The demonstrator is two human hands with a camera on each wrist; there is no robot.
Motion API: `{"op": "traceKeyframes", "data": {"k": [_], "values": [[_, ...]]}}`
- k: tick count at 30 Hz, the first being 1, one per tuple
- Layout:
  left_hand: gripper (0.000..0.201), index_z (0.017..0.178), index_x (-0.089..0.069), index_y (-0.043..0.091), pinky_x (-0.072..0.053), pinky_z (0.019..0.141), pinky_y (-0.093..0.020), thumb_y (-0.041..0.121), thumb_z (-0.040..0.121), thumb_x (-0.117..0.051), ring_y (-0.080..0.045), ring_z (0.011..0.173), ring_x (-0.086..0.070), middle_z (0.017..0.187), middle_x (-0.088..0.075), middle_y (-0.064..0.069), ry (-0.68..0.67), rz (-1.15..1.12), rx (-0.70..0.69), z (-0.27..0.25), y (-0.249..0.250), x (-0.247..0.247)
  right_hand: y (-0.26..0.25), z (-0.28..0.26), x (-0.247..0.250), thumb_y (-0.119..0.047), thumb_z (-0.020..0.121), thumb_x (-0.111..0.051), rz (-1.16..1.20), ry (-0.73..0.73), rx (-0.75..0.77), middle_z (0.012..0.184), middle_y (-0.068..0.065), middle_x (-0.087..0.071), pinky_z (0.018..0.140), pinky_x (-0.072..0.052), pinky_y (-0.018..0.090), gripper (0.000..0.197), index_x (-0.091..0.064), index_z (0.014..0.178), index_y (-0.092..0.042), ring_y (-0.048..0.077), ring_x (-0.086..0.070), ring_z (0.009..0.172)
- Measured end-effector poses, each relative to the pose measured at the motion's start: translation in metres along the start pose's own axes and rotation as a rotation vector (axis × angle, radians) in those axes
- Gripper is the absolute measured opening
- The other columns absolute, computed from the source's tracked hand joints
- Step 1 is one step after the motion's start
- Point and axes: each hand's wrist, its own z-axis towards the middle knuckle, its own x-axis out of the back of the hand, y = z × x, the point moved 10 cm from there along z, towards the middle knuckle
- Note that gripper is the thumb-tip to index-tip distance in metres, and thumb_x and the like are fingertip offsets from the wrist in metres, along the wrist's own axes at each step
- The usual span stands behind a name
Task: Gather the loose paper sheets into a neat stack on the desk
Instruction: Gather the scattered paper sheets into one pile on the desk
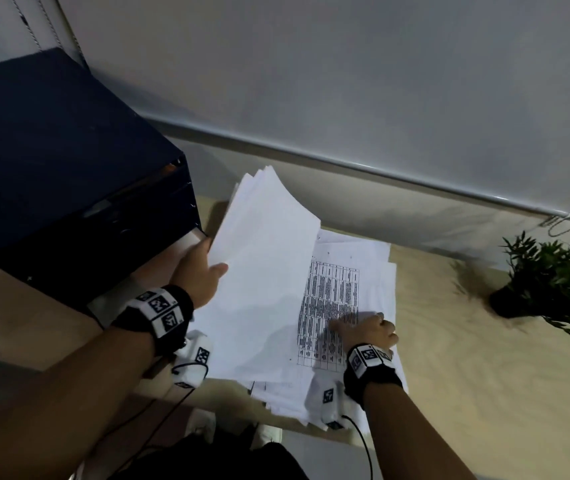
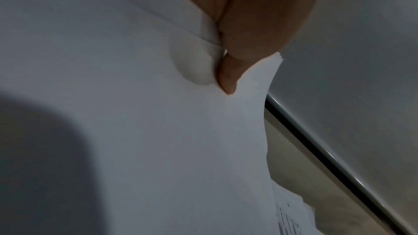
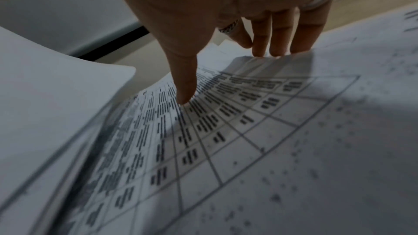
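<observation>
Now | left hand (image 1: pixel 196 271) fingers grip lifted sheets (image 1: pixel 263 254) | right hand (image 1: pixel 368 329) fingers pin printed sheet (image 1: pixel 332 299) | wooden desk (image 1: pixel 467 341)

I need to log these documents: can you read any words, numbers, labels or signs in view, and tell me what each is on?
No text is legible.
Printed table sheet under the right hand: rows of dark text in a grid, too blurred to read.
Sheet edge at the near side of the pile: small marks, unreadable.
Wrist bands: black-and-white square marker patterns, no words.
Lifted sheets held by the left hand: blank side showing.
</observation>
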Motion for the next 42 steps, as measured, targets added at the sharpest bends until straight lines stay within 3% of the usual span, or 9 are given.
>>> {"op": "traceKeyframes", "data": {"k": [8, 12, 17, 22, 25, 29, 33, 37, 42], "values": [[0.052, 0.142, -0.043, 0.009, -0.031, 0.095, -0.021, 0.007, 0.093, -0.06, -0.026, 0.129, -0.049, 0.138, -0.054, -0.007, 0.098, -0.067, 0.01, -0.007, 0.008, 0.043, -0.02, 0.01, -0.017, -0.033, 0.064, -0.088, 0.199, -0.044, 0.071, 0.135, 0.022, -0.049, 0.096, -0.05, 0.045, 0.106, -0.026, 0.144, -0.003, 0.04, -0.055, 0.118], [0.053, 0.14, -0.044, 0.01, -0.037, 0.1, -0.027, 0.007, 0.091, -0.063, -0.021, 0.118, -0.054, 0.13, -0.057, -0.001, 0.075, -0.088, 0.035, -0.007, -0.003, 0.034, -0.016, 0.006, -0.003, -0.024, 0.076, -0.079, 0.234, -0.092, 0.1, 0.12, 0.023, -0.062, 0.078, -0.051, 0.036, 0.055, -0.051, 0.119, -0.002, 0.038, -0.063, 0.104], [0.053, 0.137, -0.048, 0.014, -0.044, 0.104, -0.035, 0.007, 0.088, -0.066, -0.023, 0.119, -0.059, 0.13, -0.061, -0.003, -0.074, -0.119, 0.01, -0.009, -0.015, -0.009, -0.034, -0.003, 0.121, -0.029, 0.082, -0.071, 0.212, 0.23, 0.323, 0.093, 0.029, -0.067, 0.066, -0.047, 0.04, 0.037, -0.065, 0.098, 0.004, 0.044, -0.065, 0.087], [0.042, 0.133, -0.052, 0.014, -0.04, 0.097, -0.025, 0.007, 0.093, -0.06, -0.016, 0.115, -0.057, 0.126, -0.06, 0.003, -0.147, -0.099, 0.043, -0.022, -0.015, -0.057, -0.036, -0.017, 0.228, -0.027, 0.076, -0.08, 0.406, 0.346, 0.398, 0.067, 0.021, -0.063, 0.052, -0.045, 0.028, 0.037, -0.066, 0.08, 0.007, 0.028, -0.063, 0.059], [0.04, 0.13, -0.054, 0.013, -0.046, 0.099, -0.03, 0.005, 0.092, -0.06, -0.021, 0.115, -0.061, 0.125, -0.064, -0.001, -0.201, -0.116, 0.065, -0.024, -0.016, -0.077, -0.029, -0.009, 0.21, -0.029, 0.071, -0.083, 0.563, 0.184, 0.363, 0.071, 0.018, -0.07, 0.059, -0.059, 0.042, 0.034, -0.066, 0.075, -0.001, 0.027, -0.068, 0.059], [0.035, 0.131, -0.051, 0.01, -0.041, 0.093, -0.024, 0.011, 0.097, -0.05, -0.019, 0.114, -0.057, 0.127, -0.059, 0.0, -0.273, -0.045, 0.086, -0.023, -0.019, -0.092, -0.028, -0.005, 0.119, -0.022, 0.076, -0.078, 0.402, 0.015, 0.272, 0.069, 0.013, -0.062, 0.044, -0.043, 0.021, 0.028, -0.057, 0.082, -0.004, 0.02, -0.055, 0.055], [0.036, 0.132, -0.051, 0.006, -0.034, 0.09, -0.02, 0.023, 0.1, -0.047, -0.016, 0.117, -0.054, 0.128, -0.056, 0.001, -0.272, -0.03, 0.096, -0.021, -0.013, -0.091, -0.034, -0.003, 0.008, -0.025, 0.084, -0.061, 0.321, -0.128, 0.233, 0.104, 0.021, -0.062, 0.08, -0.045, 0.033, 0.034, -0.054, 0.111, -0.007, 0.041, -0.062, 0.104], [0.044, 0.132, -0.048, 0.014, -0.044, 0.088, -0.023, 0.017, 0.091, -0.061, -0.022, 0.113, -0.061, 0.131, -0.061, -0.004, -0.229, 0.096, 0.081, -0.02, -0.021, -0.097, -0.06, -0.029, -0.031, -0.026, 0.095, -0.05, 0.267, -0.211, 0.306, 0.095, 0.012, -0.063, 0.074, -0.052, 0.032, 0.029, -0.056, 0.115, -0.005, 0.03, -0.064, 0.087], [0.053, 0.143, -0.039, 0.018, -0.041, 0.104, -0.032, 0.016, 0.095, -0.058, -0.023, 0.13, -0.049, 0.145, -0.048, -0.001, -0.146, 0.069, 0.011, -0.012, -0.011, -0.057, -0.007, 0.006, 0.005, -0.06, 0.073, -0.068, -0.003, 0.001, 0.135, 0.15, 0.008, -0.03, 0.107, -0.03, 0.054, 0.093, -0.03, 0.147, -0.017, 0.035, -0.029, 0.134]]}}
